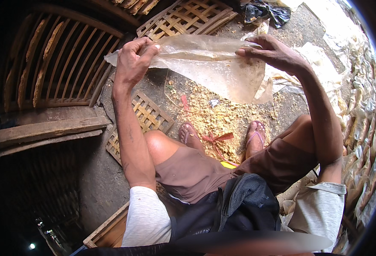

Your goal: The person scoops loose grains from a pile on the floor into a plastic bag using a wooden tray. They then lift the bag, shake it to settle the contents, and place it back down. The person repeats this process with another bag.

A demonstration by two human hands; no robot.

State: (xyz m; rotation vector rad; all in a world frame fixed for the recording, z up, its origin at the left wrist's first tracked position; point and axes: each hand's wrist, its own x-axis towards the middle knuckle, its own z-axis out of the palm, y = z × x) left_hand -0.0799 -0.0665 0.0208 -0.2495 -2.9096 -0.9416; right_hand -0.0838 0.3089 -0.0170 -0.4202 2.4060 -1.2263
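A translucent plastic sheet is stretched between my two hands, in front of me above the floor. My left hand pinches its left end between thumb and fingers, and a short corner sticks out past the wrist. With thumb and fingers, my right hand grips the upper right edge. The sheet is creased along its upper part, stained brownish at the right, and its lower edge hangs loose. Under it, pale yellow crumbs are scattered between my sandalled feet. A red plastic strip lies on them.
Woven bamboo trays in wooden frames lie at the left and far side. A slatted wooden rack stands left. Rows of plastic-wrapped pieces line the right. More plastic sheets and a black plastic bag lie on the floor.
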